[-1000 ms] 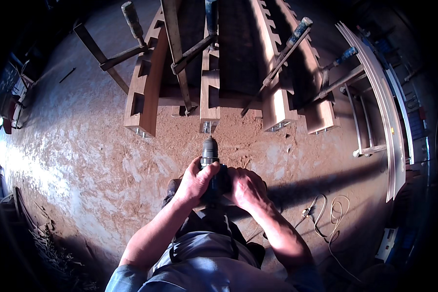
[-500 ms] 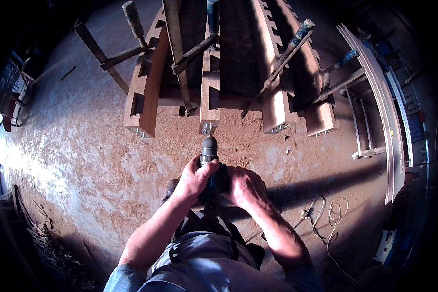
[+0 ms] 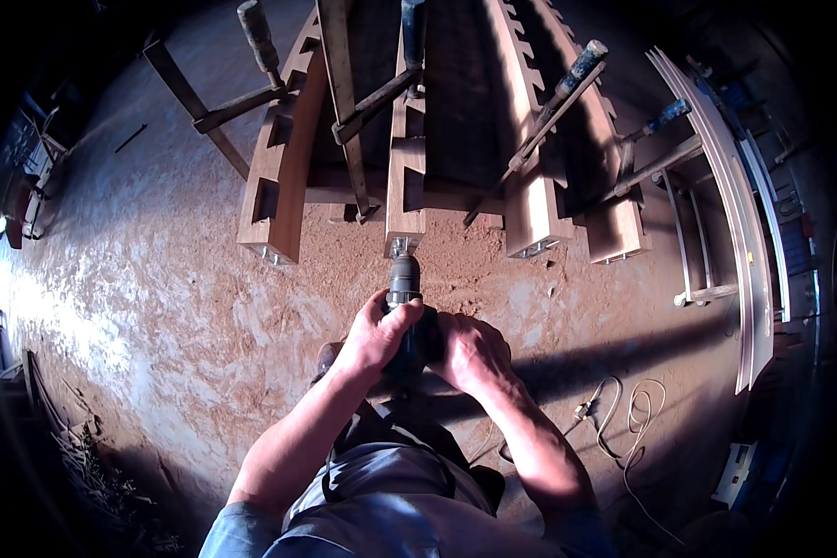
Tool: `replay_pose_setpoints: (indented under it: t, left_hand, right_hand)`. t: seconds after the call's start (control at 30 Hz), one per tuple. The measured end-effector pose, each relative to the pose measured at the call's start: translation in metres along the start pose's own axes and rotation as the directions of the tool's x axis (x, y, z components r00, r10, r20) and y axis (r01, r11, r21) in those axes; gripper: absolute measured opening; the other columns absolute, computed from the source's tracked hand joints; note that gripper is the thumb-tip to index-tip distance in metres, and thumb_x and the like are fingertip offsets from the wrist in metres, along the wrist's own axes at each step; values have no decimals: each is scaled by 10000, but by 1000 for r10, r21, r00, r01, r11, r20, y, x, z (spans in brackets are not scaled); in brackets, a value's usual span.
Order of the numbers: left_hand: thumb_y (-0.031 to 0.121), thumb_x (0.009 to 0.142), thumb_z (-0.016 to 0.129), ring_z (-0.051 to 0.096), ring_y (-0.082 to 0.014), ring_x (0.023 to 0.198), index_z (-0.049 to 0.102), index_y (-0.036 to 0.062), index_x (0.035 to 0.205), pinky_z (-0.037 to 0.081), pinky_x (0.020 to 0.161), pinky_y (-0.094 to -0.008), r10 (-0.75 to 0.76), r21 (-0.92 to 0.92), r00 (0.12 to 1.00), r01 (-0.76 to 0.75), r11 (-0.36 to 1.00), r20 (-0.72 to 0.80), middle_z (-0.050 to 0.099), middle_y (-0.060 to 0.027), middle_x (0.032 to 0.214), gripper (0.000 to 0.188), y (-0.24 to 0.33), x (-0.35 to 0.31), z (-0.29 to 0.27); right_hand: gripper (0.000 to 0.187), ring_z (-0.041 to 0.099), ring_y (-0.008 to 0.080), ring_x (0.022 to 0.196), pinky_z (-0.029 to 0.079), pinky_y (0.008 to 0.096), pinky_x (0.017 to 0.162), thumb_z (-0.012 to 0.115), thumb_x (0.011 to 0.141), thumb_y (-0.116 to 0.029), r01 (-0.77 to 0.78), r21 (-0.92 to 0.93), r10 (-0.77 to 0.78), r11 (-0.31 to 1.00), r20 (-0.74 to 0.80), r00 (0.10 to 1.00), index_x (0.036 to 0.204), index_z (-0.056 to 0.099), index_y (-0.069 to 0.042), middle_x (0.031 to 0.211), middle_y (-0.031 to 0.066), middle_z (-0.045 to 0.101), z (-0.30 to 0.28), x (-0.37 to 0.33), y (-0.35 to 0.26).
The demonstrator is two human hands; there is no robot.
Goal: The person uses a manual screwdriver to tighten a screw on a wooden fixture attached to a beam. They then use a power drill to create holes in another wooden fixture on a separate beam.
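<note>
Wood dead ahead, the notched beam runs straight on from the nose of the dark drill, left hand nearer, fingers wrapped round its body, right hand clasping its right side, fingertips hidden.

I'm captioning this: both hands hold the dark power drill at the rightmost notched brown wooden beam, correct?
Not rightmost: the head view shows left hand and right hand holding the dark power drill at the second notched brown wooden beam from the left.
</note>
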State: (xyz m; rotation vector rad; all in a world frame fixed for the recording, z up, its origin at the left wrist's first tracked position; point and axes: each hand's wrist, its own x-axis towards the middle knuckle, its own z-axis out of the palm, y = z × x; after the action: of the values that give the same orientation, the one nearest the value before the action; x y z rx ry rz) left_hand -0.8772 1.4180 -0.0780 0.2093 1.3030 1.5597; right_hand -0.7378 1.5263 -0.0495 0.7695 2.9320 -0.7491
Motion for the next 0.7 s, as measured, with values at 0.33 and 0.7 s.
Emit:
replay_pose_setpoints:
  t: [0.33, 0.7]
  left_hand:
    - [372, 851, 767, 591, -147, 919, 514, -53, 1252, 508, 818, -319, 29, 51, 1000, -29, 998, -7, 627, -77, 1022, 637, -4, 6, -6]
    - [353, 855, 771, 574, -136, 963, 476, -64, 1299, 489, 879, -302, 50, 45, 998, -48, 998, -35, 603, -66, 1076, 676, -25, -36, -5]
  right_hand:
    - [247, 684, 378, 760, 554, 465, 641, 720, 799, -173, 4, 8, -3, 1000, -90, 996, 967, 601, -37, 816, 191, 679, 7, 0, -1]
    - [476, 692, 350, 788, 564, 445, 669, 791, 764, -303, 19, -8, -20, 1000, -51, 998, 1103, 550, -71, 823, 158, 687, 19, -34, -9]
